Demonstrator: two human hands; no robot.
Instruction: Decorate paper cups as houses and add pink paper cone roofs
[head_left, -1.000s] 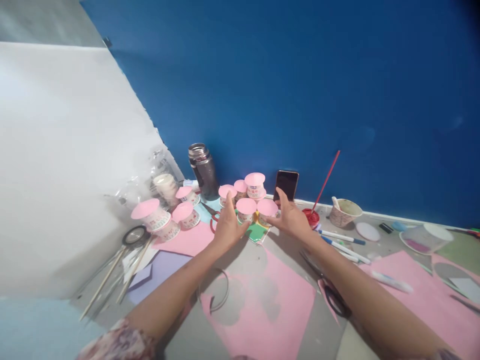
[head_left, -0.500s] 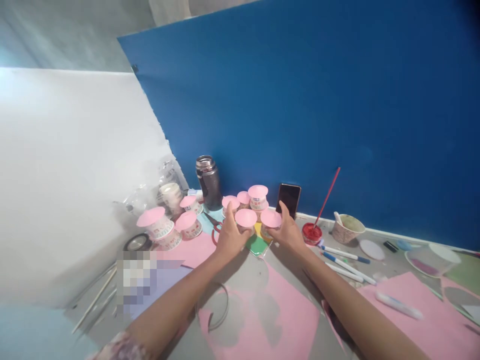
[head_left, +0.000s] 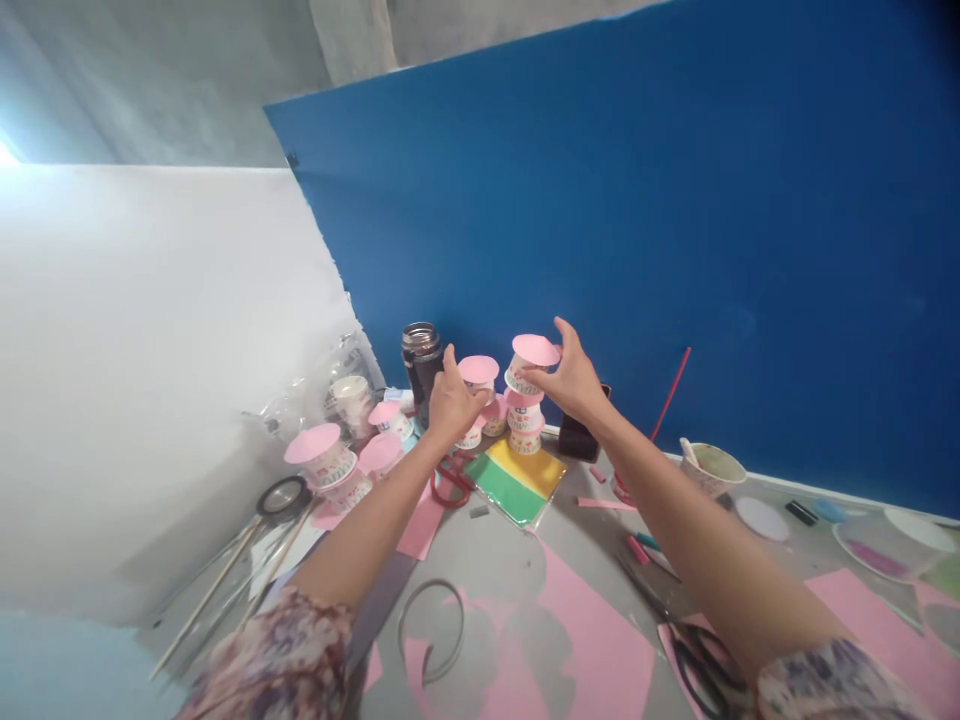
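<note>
My left hand (head_left: pixel 452 405) grips a small printed paper cup (head_left: pixel 478 370) topped by a pink paper disc. That cup is up above shorter cups at the back of the table; whether it touches them is hard to tell. With fingers and thumb around its side, my right hand (head_left: pixel 571 378) holds another such cup (head_left: pixel 525 375), at the top of a stack of cups (head_left: pixel 525 437). Its pink disc peaks slightly in the middle. More pink-topped cups (head_left: pixel 322 455) stand at the left.
Behind my left hand is a dark open flask (head_left: pixel 421 365). A phone (head_left: pixel 579 440) leans by the blue board (head_left: pixel 637 200). Red-handled scissors (head_left: pixel 451 482), a yellow and green packet (head_left: pixel 521 482), black scissors (head_left: pixel 701 655), a tape roll (head_left: pixel 283 497) and cut pink paper (head_left: pixel 600 640) lie around.
Both hands have lifted their cups from low by the packet up to the back cups. The right cup is now over the stack, and the packet is uncovered. The view has shifted.
</note>
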